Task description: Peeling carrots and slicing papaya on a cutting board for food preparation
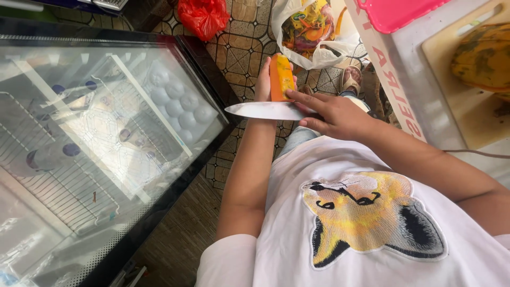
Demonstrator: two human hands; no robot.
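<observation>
A glass-topped freezer point(106, 138) fills the left, white tubs point(178, 103) showing in its far right corner. A red bag point(203, 16) and a white bag point(311, 29) lie on the tiled floor point(241, 53). A cutting board point(478, 101) carries a papaya point(483, 56) beside a pink tray point(398, 11).

A patterned tile floor point(241, 50) carries a red plastic bag point(203, 16) and a white plastic bag point(313, 32) full of colourful packets. At the right, a white table point(425, 90) holds a pale cutting board point(473, 106) with a green-orange fruit point(483, 56) and a pink tray point(396, 11).
</observation>
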